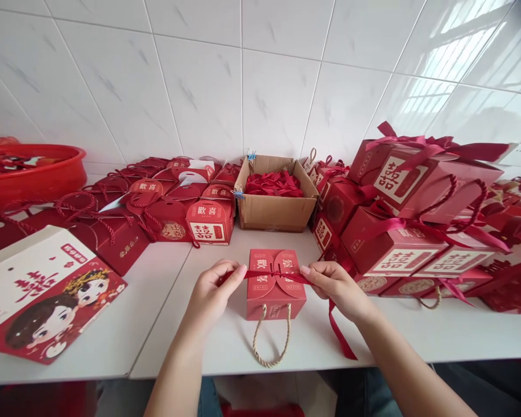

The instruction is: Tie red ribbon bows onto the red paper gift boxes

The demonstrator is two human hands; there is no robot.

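Note:
A small red gift box (271,301) with pale printed characters stands upright in front of me. Its beige rope handle (271,364) hangs down the near side onto the table. A dark red ribbon (344,333) runs across the box's top, crossed or knotted at the slotted middle. At the left of the box, my left hand (217,286) pinches one ribbon end between thumb and finger. On the other side my right hand (336,286) pinches the other part, and a loose tail falls from it to the tabletop. The ribbon looks taut between both hands.
Behind the box, a cardboard carton (275,214) holds loose red ribbons. Stacked ribboned gift boxes (410,231) rise at right. More red boxes (211,223) with cords fill the left, near a printed paper bag (47,295) and a red basin (35,174). A tiled wall closes off the back.

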